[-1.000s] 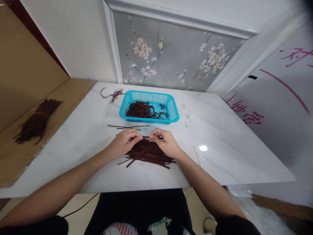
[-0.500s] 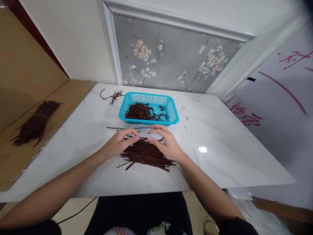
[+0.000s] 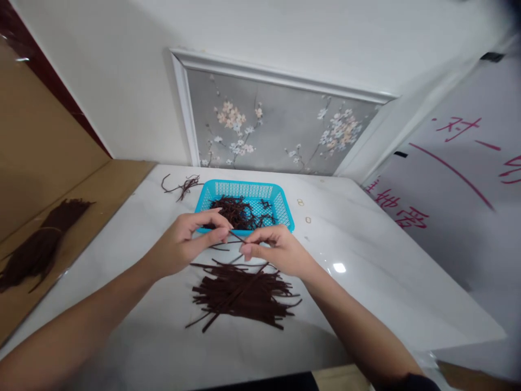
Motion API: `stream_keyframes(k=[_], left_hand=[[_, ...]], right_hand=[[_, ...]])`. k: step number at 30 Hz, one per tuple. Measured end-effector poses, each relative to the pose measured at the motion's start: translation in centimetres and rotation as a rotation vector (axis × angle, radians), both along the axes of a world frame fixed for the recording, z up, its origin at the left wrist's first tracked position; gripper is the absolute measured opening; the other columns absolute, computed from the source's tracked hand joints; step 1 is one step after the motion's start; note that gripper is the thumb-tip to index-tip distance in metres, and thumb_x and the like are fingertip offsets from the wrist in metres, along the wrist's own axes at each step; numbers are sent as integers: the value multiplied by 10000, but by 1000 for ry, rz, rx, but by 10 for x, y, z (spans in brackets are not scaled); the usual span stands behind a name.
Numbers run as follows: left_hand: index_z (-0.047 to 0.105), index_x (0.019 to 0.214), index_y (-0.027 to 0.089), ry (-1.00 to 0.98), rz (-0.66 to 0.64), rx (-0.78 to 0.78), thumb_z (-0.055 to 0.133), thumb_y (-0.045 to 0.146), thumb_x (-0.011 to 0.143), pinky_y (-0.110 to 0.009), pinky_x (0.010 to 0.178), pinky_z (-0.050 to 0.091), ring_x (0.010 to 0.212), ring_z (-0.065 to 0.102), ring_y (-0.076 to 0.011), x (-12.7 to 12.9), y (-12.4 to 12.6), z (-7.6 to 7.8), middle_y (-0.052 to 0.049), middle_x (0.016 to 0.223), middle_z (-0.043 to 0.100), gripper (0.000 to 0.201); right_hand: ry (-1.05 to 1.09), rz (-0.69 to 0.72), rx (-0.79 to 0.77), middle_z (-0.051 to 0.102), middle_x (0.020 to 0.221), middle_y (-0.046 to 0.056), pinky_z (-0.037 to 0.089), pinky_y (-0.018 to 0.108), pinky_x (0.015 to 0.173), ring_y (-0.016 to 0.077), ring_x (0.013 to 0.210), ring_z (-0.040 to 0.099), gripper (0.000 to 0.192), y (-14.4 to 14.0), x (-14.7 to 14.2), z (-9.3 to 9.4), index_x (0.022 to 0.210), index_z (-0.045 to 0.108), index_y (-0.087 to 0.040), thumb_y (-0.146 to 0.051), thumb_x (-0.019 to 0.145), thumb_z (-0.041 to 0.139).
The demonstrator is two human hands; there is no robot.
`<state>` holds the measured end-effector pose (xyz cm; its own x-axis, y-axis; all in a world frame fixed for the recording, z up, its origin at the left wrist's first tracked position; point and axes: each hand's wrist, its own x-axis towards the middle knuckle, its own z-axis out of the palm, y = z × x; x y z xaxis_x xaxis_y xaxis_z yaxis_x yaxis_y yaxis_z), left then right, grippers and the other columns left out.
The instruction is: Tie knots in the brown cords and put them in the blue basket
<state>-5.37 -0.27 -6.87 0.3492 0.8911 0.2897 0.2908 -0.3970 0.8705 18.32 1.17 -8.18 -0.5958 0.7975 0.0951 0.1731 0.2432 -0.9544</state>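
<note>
Between my two hands stretches a thin dark brown strip, perhaps leather or cord. My left hand pinches one end between thumb and fingers, and my right hand pinches the other. Both hands are raised over the near edge of a blue plastic basket. Inside the basket lies a tangle of short, knotted-looking brown pieces, partly hidden by my left fingers. Closer to me, a pile of long brown strips is spread on the white marbled table. A few single strips lie between pile and basket.
Several loose brown strands lie left of the basket. Small pale rubber bands are to its right. A banded bundle of brown strips rests on cardboard at left. A wall with a floral panel closes off the back.
My hands have come up off the pile toward the basket, and a brown strip now shows stretched between them. The camera has tilted up, so the table sits lower in view.
</note>
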Motion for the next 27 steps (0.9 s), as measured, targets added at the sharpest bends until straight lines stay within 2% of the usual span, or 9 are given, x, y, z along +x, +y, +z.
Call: stream_keyframes(k=[2, 5, 9, 11, 14, 16, 19, 23, 27], left_hand=[[684, 780, 195, -115, 60, 37, 612, 401, 907, -436, 1073, 451, 953, 666, -221, -8, 6, 8, -41, 838, 712, 252], [687, 776, 199, -209, 108, 118, 629, 384, 894, -388, 925, 533, 889, 666, -218, -18, 14, 19, -41, 759, 683, 227], [697, 804, 204, -118, 111, 162, 624, 370, 893, -364, 850, 555, 902, 665, -227, -16, 17, 31, -39, 753, 683, 202], [689, 796, 204, -96, 96, 178, 622, 361, 891, -366, 846, 559, 894, 668, -227, -11, 18, 35, -35, 733, 678, 196], [672, 765, 204, -95, 54, 180, 615, 351, 895, -389, 896, 551, 838, 666, -211, -5, 22, 41, -35, 742, 685, 204], [668, 754, 207, -101, 30, 171, 616, 348, 895, -409, 954, 531, 810, 664, -201, -1, 26, 46, -32, 756, 690, 207], [672, 751, 210, -110, 7, 166, 622, 336, 893, -406, 990, 511, 807, 665, -193, 5, 33, 53, -27, 769, 692, 196], [685, 756, 206, -94, 0, 166, 608, 324, 901, -424, 1049, 474, 828, 669, -196, 12, 43, 56, -31, 798, 705, 202], [693, 758, 211, -116, 39, 153, 637, 336, 881, -428, 1010, 501, 836, 660, -206, 14, 54, 56, -33, 775, 696, 184]], right_hand=[[-73, 41, -17, 769, 752, 9, 524, 271, 668, 146, 701, 684, 222, 0, 5, 7, 798, 775, -208, -418, 838, 713], [-198, -11, 36, 797, 922, 26, 560, 312, 748, 203, 870, 728, 225, -1, 11, 15, 907, 790, -250, -446, 816, 730], [-199, -106, 195, 713, 1261, 54, 561, 431, 942, 284, 1171, 662, 530, 2, 15, 34, 1186, 712, -312, -506, 703, 812], [-114, -186, 250, 667, 1329, 68, 555, 464, 966, 303, 1238, 621, 591, 3, 16, 46, 1199, 696, -315, -509, 659, 840], [45, -363, 300, 697, 1256, 79, 557, 468, 951, 308, 1226, 624, 443, 4, 16, 65, 1043, 733, -299, -493, 661, 844], [136, -400, 287, 741, 1143, 71, 579, 431, 876, 282, 1096, 687, 352, 5, 15, 74, 982, 742, -298, -486, 696, 824], [123, -309, 221, 781, 956, 34, 588, 357, 735, 228, 857, 729, 277, 9, 11, 81, 931, 772, -299, -441, 700, 830], [19, -235, 200, 776, 784, -6, 555, 294, 692, 176, 759, 701, 83, 23, 2, 80, 782, 785, -282, -361, 791, 761], [41, -190, 202, 742, 735, -4, 514, 269, 634, 136, 664, 634, 199, 45, 2, 77, 754, 742, -229, -401, 843, 696]])
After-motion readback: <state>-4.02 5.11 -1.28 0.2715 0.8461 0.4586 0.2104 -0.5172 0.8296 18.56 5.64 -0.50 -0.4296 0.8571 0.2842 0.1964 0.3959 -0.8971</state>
